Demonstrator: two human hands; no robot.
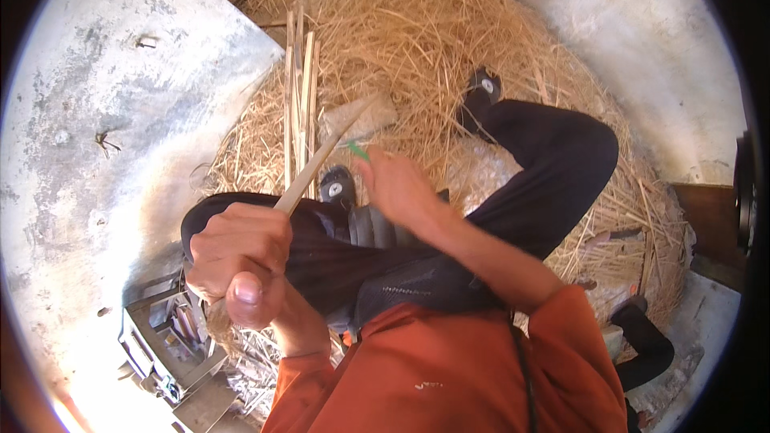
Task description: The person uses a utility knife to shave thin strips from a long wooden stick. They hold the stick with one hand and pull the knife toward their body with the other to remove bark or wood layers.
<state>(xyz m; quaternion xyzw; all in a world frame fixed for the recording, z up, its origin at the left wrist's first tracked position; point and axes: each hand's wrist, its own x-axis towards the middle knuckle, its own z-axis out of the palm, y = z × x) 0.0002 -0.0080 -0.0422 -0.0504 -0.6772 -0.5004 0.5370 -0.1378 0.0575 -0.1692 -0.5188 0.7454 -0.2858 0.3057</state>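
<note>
My left hand [241, 252] is closed around a long pale strip of split bamboo or wood [321, 154], which slants away from me up to the right. The strip's other end, behind the fist, is mostly hidden. My right hand [399, 187] is close to the strip's far half, its fingers curled around a small green thing [358, 151]. Only a short green piece sticks out past the fingers, so its kind cannot be made out. Several similar long strips [305, 84] lie in a bundle on the ground beyond my left hand.
Shavings and fibres [425, 24] cover the ground ahead in a thick heap. A pale flat block [365, 116] lies among them. Worn whitish walls [144, 88] rise on both sides. At lower left stands a frame [164, 345] with odds and ends. A dark-clothed limb [646, 345] shows at lower right.
</note>
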